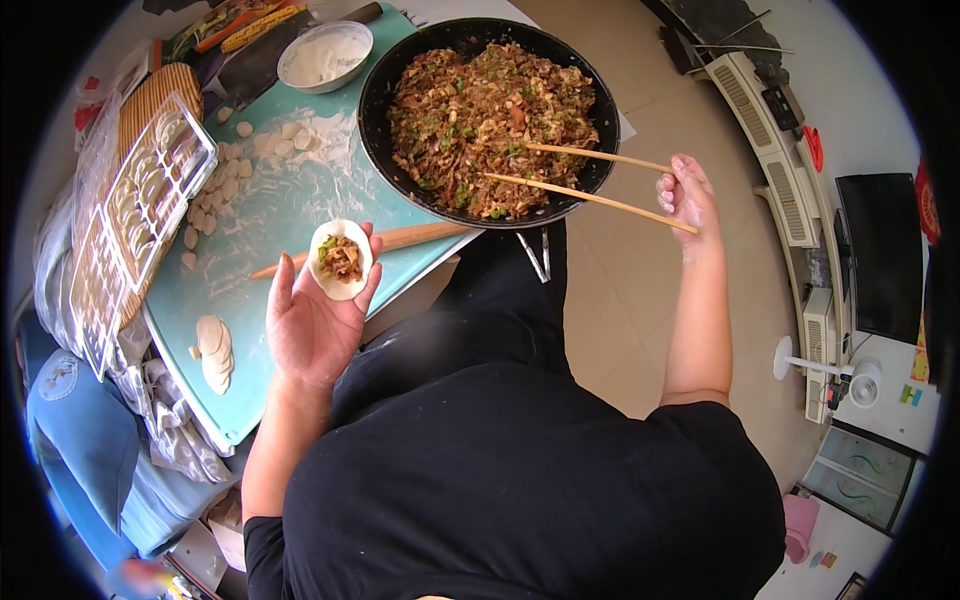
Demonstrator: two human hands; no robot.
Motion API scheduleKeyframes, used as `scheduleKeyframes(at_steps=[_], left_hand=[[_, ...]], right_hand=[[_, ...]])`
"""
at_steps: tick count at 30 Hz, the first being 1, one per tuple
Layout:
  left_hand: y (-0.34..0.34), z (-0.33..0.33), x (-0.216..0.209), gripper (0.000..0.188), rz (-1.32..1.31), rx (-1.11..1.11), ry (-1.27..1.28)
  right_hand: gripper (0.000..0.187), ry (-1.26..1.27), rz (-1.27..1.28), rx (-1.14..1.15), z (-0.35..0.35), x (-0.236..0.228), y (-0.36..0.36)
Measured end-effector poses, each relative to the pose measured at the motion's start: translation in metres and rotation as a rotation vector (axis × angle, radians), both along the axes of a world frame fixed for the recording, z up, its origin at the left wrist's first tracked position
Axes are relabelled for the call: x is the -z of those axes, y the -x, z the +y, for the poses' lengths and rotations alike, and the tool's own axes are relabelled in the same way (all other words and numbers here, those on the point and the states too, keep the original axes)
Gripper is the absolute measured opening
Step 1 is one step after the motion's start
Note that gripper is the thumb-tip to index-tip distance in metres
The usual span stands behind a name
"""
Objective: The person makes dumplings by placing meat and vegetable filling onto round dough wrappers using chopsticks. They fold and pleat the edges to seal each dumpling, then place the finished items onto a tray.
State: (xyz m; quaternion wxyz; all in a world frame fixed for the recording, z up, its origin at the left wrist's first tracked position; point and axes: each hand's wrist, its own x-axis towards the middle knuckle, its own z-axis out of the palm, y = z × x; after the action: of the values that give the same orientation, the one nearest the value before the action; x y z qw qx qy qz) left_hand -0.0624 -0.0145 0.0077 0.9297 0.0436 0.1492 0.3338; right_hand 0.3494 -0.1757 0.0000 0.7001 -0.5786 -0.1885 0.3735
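Note:
My left hand (318,335) is palm up with a dumpling wrapper (322,281) lying across its fingers. A heap of brown and green filling (341,259) sits in the middle of that wrapper. In my right hand (690,200) is a pair of wooden chopsticks (620,205), gripped at the thick ends. Their thin tips reach over the chopped filling (470,120) that fills a black pan (374,150). Behind my left hand a wooden rolling pin (415,235) lies on the floured teal board (265,205). A stack of flat wrappers (215,355) rests near the board's front left.
Small dough pieces (215,195) are scattered over the board's left part. Folded dumplings fill part of a clear compartment tray (160,190), lying over a round woven mat (172,88). A bowl of flour (325,57) stands at the back. The pan overhangs the board's right edge.

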Motion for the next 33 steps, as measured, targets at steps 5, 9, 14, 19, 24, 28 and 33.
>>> scheduleKeyframes(at_steps=[5,9,14,19,24,28,33], left_hand=[[0.001,0.0,0.002,0.059,-0.002,-0.003,0.011],[0.003,0.0,0.001,0.059,-0.004,-0.008,0.022],[0.003,0.0,0.002,0.059,-0.006,-0.006,0.018],[0.002,0.0,0.004,0.06,-0.009,0.005,0.008],[0.002,-0.001,0.004,0.06,0.0,0.01,-0.003],[0.0,-0.002,0.004,0.057,-0.015,0.02,-0.004],[0.001,-0.002,0.004,0.058,-0.018,0.02,-0.001]], right_hand=[[0.017,-0.015,0.036,-0.069,-0.01,0.004,-0.013],[0.016,-0.038,0.021,-0.069,-0.024,0.003,-0.029],[0.014,-0.065,-0.027,-0.053,-0.037,-0.012,-0.035],[0.013,-0.066,-0.075,-0.039,-0.055,-0.024,-0.046],[0.013,-0.11,-0.052,0.008,-0.072,-0.033,-0.055],[0.013,-0.194,0.073,-0.048,-0.06,-0.03,-0.038],[0.011,-0.185,0.103,-0.151,-0.026,0.005,-0.009]])
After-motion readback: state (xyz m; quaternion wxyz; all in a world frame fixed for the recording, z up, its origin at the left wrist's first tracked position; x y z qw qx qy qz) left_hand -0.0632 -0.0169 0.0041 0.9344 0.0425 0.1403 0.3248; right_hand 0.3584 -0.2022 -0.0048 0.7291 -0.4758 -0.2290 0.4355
